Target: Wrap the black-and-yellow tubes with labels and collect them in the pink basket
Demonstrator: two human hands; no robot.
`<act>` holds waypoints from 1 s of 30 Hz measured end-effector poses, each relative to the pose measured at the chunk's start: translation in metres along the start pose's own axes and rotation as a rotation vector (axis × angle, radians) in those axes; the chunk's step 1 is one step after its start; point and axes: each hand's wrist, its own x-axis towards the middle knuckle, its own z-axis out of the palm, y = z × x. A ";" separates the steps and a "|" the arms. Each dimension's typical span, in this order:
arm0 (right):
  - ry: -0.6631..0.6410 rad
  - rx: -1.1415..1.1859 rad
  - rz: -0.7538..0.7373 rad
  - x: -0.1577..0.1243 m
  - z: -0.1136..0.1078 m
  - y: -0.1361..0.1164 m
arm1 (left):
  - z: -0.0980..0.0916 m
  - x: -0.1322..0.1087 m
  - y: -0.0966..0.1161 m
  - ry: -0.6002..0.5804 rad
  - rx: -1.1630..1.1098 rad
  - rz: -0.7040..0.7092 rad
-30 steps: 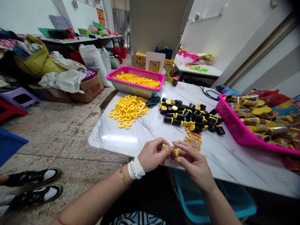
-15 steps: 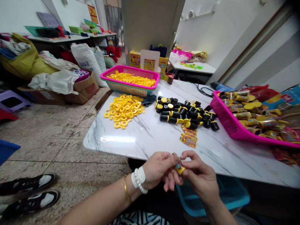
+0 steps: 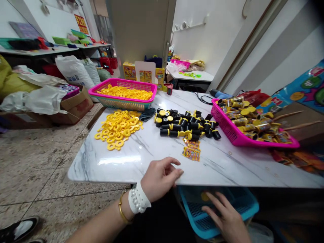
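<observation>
My left hand (image 3: 162, 176) hovers at the table's front edge, fingers curved and apart with nothing in them. My right hand (image 3: 226, 214) reaches below the tabletop over a blue plastic basket (image 3: 199, 233), its fingers stretched out and a little blurred. By those fingertips a small yellow piece (image 3: 204, 196) shows in the basket, apart from the hand. Printed yellow-orange stickers (image 3: 191, 153) lie on the table beyond my left hand. Just behind them is a heap of black tubes with yellow caps (image 3: 174, 127). Yellow rings (image 3: 118, 127) are piled further left.
A pink basket (image 3: 124, 82) of yellow rings stands at the table's back left. At right, another pink basket (image 3: 227, 133) holds labelled tubes. A dark cloth (image 3: 147, 114) and a black cable (image 3: 202, 98) lie on the marble-patterned table (image 3: 152, 152).
My hands have parted. The small yellow labelled piece they held together is out of both hands. My right hand has dropped to the blue basket, and the view has shifted right.
</observation>
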 end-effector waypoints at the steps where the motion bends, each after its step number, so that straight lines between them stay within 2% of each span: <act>1: -0.023 -0.018 -0.056 0.010 -0.005 -0.003 | -0.005 0.006 0.002 0.088 0.135 0.073; 3: -0.048 -0.013 -0.160 0.041 -0.018 -0.012 | -0.011 0.015 0.005 0.196 0.323 0.172; 4: 0.005 -0.020 -0.196 0.061 -0.023 -0.016 | -0.012 0.019 0.005 0.204 0.367 0.190; 5: 0.064 -0.032 -0.197 0.082 -0.026 -0.019 | -0.012 0.023 0.005 0.186 0.386 0.190; 7: 0.099 -0.049 -0.130 0.123 -0.024 -0.021 | -0.007 0.027 0.001 0.114 0.404 0.162; 9: -0.002 -0.029 -0.044 0.156 -0.012 -0.018 | -0.003 0.029 -0.005 0.084 0.428 0.126; 11: -0.120 0.074 0.015 0.174 0.002 -0.015 | 0.000 0.030 -0.012 0.125 0.423 0.097; 13: -0.185 0.178 0.042 0.181 0.012 -0.013 | 0.000 0.031 -0.017 0.176 0.397 0.082; 16: -0.197 0.206 0.048 0.183 0.013 -0.011 | 0.000 0.035 -0.019 0.176 0.384 0.075; 22: -0.192 0.164 -0.103 0.186 0.013 -0.013 | 0.003 0.039 -0.016 0.187 0.333 0.043; 24: -0.099 0.166 -0.132 0.182 0.019 -0.020 | 0.002 0.036 -0.015 0.194 0.277 0.007; 26: 0.055 0.196 -0.140 0.174 0.025 -0.032 | 0.002 0.032 -0.015 0.201 0.184 -0.025; 28: 0.206 0.247 -0.144 0.164 0.028 -0.049 | 0.001 0.030 -0.014 0.213 0.066 -0.022; 30: 0.278 0.294 -0.150 0.155 0.028 -0.068 | 0.000 0.030 -0.014 0.224 -0.064 -0.008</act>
